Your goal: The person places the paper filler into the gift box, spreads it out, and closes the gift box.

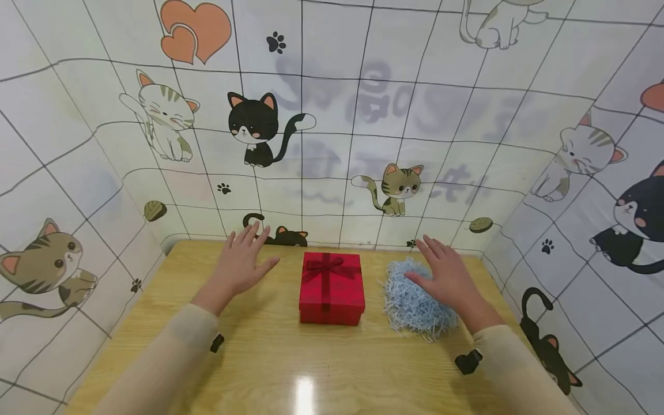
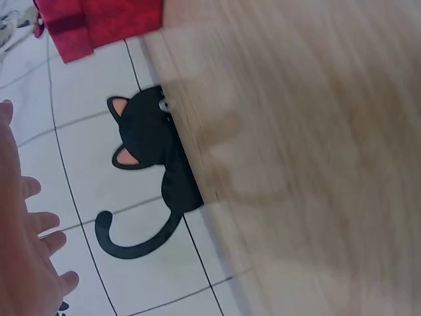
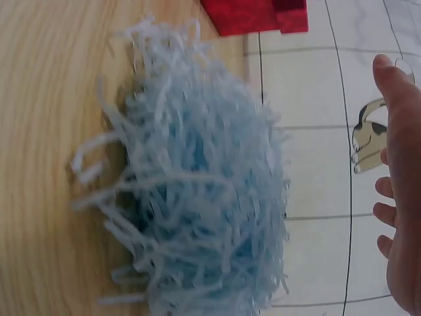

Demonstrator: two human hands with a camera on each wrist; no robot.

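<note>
A red gift box [image 1: 332,288] with a dark red ribbon and bow sits lidded in the middle of the table, between the two hands. My left hand [image 1: 240,266] is spread above the table to the left of the box, holding nothing. To the right, my right hand [image 1: 446,276], also empty with fingers extended, hovers over a heap of light blue shredded paper [image 1: 410,300]. The right wrist view shows the shredded paper [image 3: 204,178] close up, below the hand [image 3: 404,178]. In the left wrist view, the left hand [image 2: 23,230] is partly cut off, and a corner of the box [image 2: 99,23] shows.
The wooden table [image 1: 259,369] carries a bright light reflection near its front. White sheeting [image 1: 332,150] with a grid and cartoon cats rises behind the table and along both sides. Small black devices [image 1: 468,362] hang under both wrists.
</note>
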